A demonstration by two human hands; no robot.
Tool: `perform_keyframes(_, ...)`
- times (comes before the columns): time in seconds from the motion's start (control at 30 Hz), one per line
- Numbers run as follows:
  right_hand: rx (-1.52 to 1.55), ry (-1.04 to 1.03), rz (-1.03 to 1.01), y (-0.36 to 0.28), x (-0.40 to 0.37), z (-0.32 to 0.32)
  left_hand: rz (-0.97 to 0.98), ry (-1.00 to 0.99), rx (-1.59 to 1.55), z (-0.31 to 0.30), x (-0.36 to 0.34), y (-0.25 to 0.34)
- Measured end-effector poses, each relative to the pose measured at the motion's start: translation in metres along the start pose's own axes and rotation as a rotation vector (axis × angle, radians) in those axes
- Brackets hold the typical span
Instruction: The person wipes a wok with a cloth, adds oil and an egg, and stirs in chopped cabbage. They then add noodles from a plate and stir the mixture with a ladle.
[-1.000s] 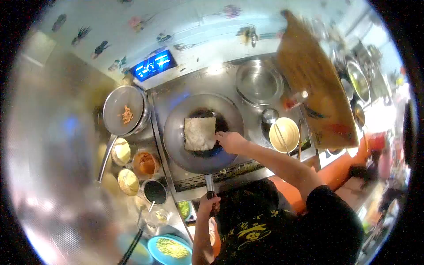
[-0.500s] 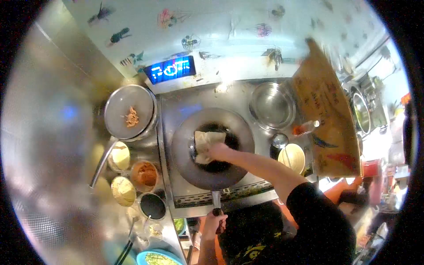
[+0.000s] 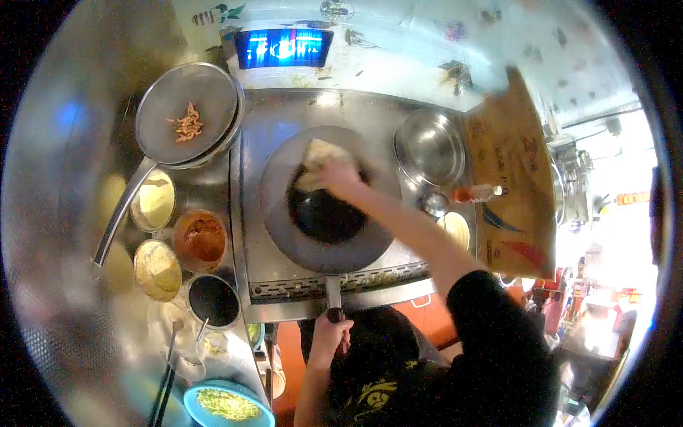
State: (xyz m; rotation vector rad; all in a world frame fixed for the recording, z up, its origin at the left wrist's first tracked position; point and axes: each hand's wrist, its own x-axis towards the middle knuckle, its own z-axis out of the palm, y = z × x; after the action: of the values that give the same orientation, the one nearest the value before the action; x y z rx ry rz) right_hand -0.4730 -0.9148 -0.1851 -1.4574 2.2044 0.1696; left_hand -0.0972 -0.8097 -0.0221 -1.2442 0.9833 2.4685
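Observation:
A dark wok (image 3: 277, 213) sits on the steel stove, its handle toward me. My left hand (image 3: 331, 334) is closed around the wok handle (image 3: 334, 293). Inside the wok, my right hand (image 3: 339, 179) grips a beige cloth (image 3: 324, 152) and presses it against the far inner wall. The hand is slightly blurred, and its fingers are partly hidden by the cloth. Below the cloth, the bottom of the wok looks dark and shiny.
To the left, a strainer (image 3: 160, 117) holds strips of cooked food, above tubs of red-brown seasoning (image 3: 200, 239) and dark liquid (image 3: 213, 302). A blue basin (image 3: 191, 406) holds chopped greens. On the right stand a metal bowl (image 3: 430, 153), a bottle (image 3: 477, 193) and an upright cardboard sheet (image 3: 516, 192).
My right hand and the cloth have moved from the middle of the wok to its far wall. The view has shifted. My left hand still holds the handle.

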Motion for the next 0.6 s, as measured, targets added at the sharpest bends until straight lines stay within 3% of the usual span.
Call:
perform_keyframes(0.07, -0.318, -0.056, 0.112, 0.027, -0.073, -0.017, -0.061, -0.027, -0.016, -0.001, -0.002, 0.010)
perform_keyframes(0.13, -0.468, -0.214, -0.110, -0.033, -0.149, -0.026, -0.039, -0.040, -0.035, -0.004, 0.000, 0.009)
perform_keyframes(0.2, -0.160, -0.424, -0.435, -0.073, -0.127, 0.023, -0.054, -0.060, -0.029, -0.007, 0.000, 0.006)
perform_keyframes(0.27, 0.204, -0.147, -0.521, -0.104, -0.070, 0.019, -0.097, -0.078, -0.015, -0.015, 0.004, 0.004)
perform_keyframes(0.33, 0.172, 0.127, -0.310, -0.105, -0.045, -0.087, -0.094, -0.017, -0.007, -0.014, 0.001, 0.009)
perform_keyframes(0.4, -0.090, 0.158, -0.023, -0.047, -0.025, -0.091, -0.105, -0.007, 0.018, -0.011, -0.005, 0.018)
perform_keyframes(0.43, -0.272, 0.286, 0.068, -0.009, -0.032, -0.067, -0.107, -0.011, 0.021, -0.010, -0.005, 0.014)
perform_keyframes(0.47, -0.351, 0.172, 0.108, 0.010, -0.069, -0.057, -0.105, -0.014, 0.023, -0.010, -0.002, 0.010)
perform_keyframes(0.53, -0.362, -0.094, -0.101, -0.013, -0.121, -0.043, -0.110, -0.045, 0.002, -0.011, -0.001, 0.008)
perform_keyframes(0.6, -0.210, -0.398, -0.587, -0.088, -0.144, -0.062, -0.124, -0.096, -0.032, -0.013, 0.003, 0.008)
